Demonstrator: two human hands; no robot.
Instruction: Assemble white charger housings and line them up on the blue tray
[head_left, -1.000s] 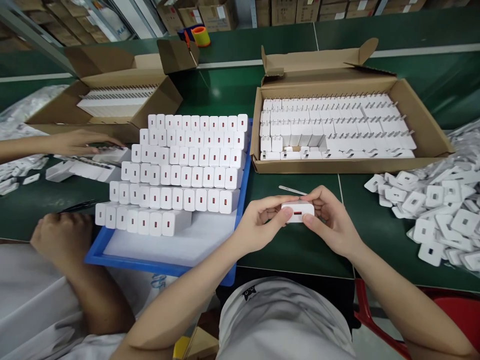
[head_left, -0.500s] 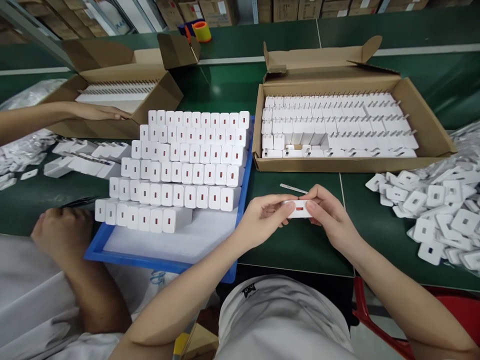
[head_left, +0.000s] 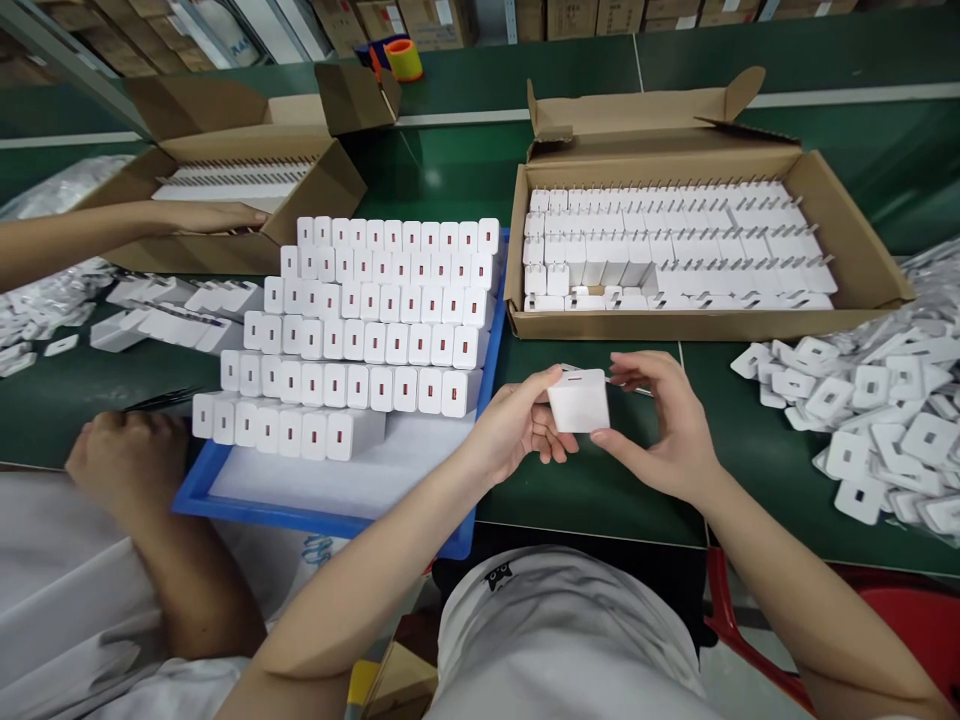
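Note:
My left hand (head_left: 517, 420) grips a white wall charger (head_left: 579, 402) at its left side, thumb on the top edge and fingers underneath. The broad side of the charger faces me, with a narrow slot along its upper edge. At the right of the charger my right hand (head_left: 664, 425) is spread open, its thumb tip at the lower corner; whether it touches is hard to tell. A thin light-coloured stick (head_left: 640, 389) lies behind, partly hidden by my right fingers. To the left, a blue tray (head_left: 281, 515) holds rows of white chargers (head_left: 379, 345) with red ports.
A cardboard box (head_left: 675, 326) of chargers, metal prongs up, stands beyond my hands. Loose white square covers (head_left: 870, 430) are heaped at right. At left are a co-worker's arm (head_left: 112, 232), a second box (head_left: 217, 250), loose chargers (head_left: 176, 315) and another forearm (head_left: 180, 560).
The charger has turned from its port end to its broad side. My right hand has opened and drawn off to the right, while the left keeps its hold.

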